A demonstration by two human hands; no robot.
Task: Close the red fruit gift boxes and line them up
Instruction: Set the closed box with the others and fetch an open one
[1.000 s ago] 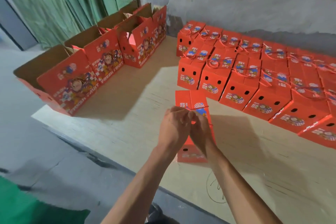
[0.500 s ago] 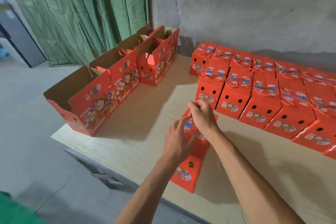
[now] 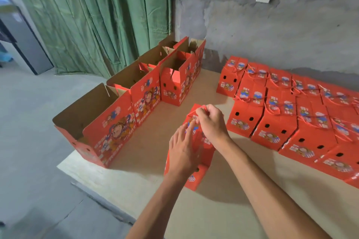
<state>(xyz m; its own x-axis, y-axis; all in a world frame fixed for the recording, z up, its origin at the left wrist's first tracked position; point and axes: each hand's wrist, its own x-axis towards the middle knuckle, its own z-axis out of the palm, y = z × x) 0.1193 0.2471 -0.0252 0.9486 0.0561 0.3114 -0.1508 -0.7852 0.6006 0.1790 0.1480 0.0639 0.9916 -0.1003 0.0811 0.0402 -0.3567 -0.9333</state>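
A small red gift box point(image 3: 196, 177) stands tilted on the table's middle, its top leaning away from me. My right hand point(image 3: 212, 126) pinches the red cord handle at the box's top. My left hand point(image 3: 182, 151) lies with straight fingers flat against the box's near side. To the right, several closed red gift boxes point(image 3: 275, 128) with cord handles stand in rows against the wall.
Several large open red fruit cartons point(image 3: 108, 128) line the table's left side up to the back corner. The beige table point(image 3: 155, 190) ends close at the left and front, over a grey floor. A green curtain point(image 3: 93, 15) hangs behind.
The box went from upright under both hands to tipped away from me. My right hand rose to the cord at the top, my left hand opened flat on its side. The camera tilted up.
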